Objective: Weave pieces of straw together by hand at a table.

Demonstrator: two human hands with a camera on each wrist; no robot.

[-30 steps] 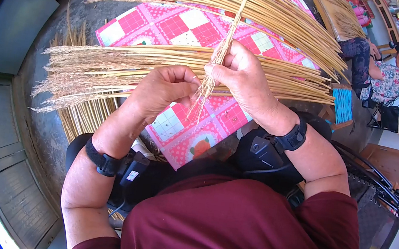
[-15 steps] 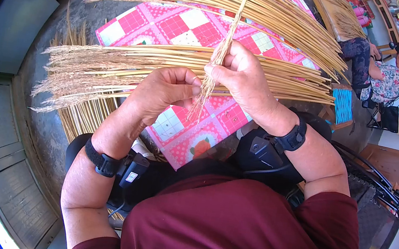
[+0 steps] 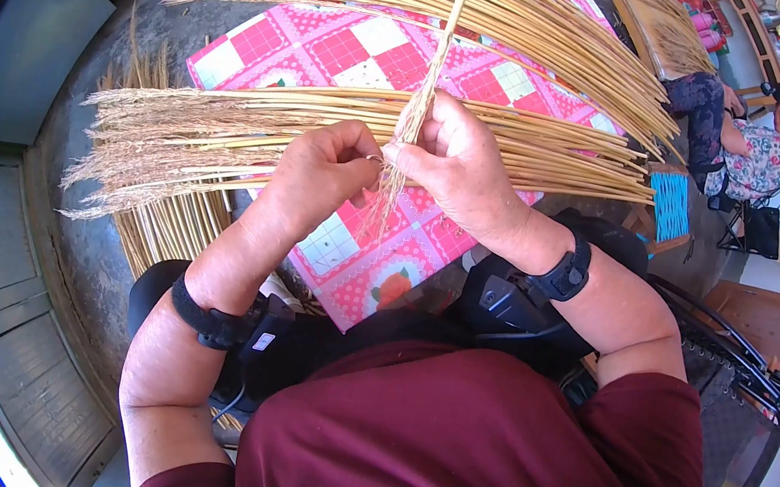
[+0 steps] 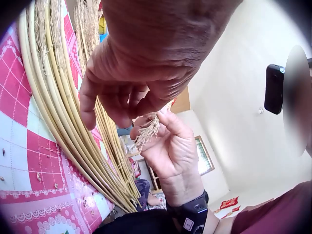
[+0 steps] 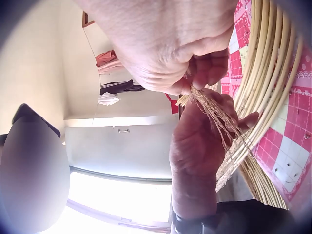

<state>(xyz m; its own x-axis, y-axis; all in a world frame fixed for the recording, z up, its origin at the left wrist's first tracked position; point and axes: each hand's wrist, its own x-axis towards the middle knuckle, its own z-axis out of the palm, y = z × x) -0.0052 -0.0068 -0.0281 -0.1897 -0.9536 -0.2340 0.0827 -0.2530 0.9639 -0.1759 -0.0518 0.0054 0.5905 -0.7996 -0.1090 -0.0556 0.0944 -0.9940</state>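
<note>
My right hand grips a dry grass stalk around the base of its plume. The stalk's bare stem points away from me, up past the top of the head view. Loose strands of the plume hang below the right thumb. Close beside it, my left hand has thumb and forefinger bent together, pinching at fine strands. In the left wrist view the frayed plume sticks out of the right hand. The right wrist view has the strands crossing in front of the left hand.
Two spread bundles of plumed stalks, a near one and a far one, lie across a pink checked tablecloth. More stalks stand at the left. Another person sits at the far right, beyond a blue woven stool.
Both hands have shifted slightly, the right one a little left and toward me with the stalk. The left fingertips now meet at the strands beside the right thumb.
</note>
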